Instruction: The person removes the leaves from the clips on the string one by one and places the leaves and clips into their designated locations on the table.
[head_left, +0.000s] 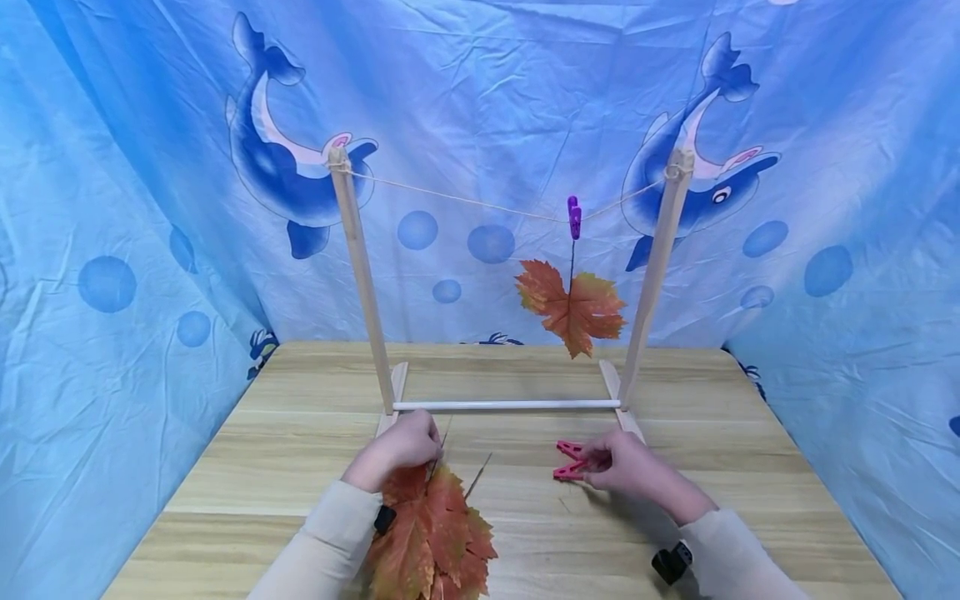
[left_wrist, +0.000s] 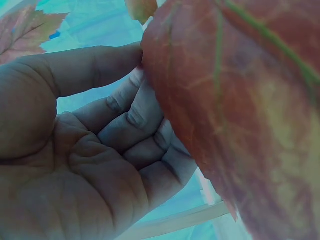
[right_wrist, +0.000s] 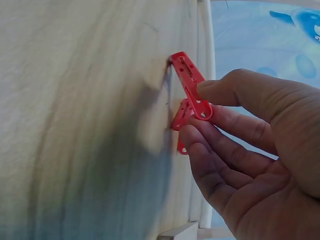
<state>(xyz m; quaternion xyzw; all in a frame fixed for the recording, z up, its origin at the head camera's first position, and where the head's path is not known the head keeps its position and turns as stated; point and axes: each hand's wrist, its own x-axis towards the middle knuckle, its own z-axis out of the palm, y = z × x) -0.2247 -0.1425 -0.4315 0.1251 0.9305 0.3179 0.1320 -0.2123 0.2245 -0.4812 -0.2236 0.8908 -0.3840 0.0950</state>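
Observation:
In the head view my left hand (head_left: 405, 440) pinches the thin stem of an orange-red artificial maple leaf (head_left: 408, 533) at the table's front. More leaves (head_left: 468, 542) lie under and beside it. A leaf (left_wrist: 240, 100) fills the right of the left wrist view and hides my fingertips. My right hand (head_left: 626, 467) pinches a red clothespin (right_wrist: 187, 75) between thumb and fingers, low over the table. A second red clothespin (right_wrist: 181, 116) shows just behind it, partly hidden by the fingers; whether they touch, I cannot tell.
A wooden frame with two posts (head_left: 360, 275) and a white crossbar (head_left: 510, 405) stands behind the hands. On its string (head_left: 465, 202), a purple clothespin (head_left: 574, 218) holds a hanging orange leaf (head_left: 573, 312). Blue dolphin-printed cloth (head_left: 480, 108) surrounds the wooden table (head_left: 262, 467).

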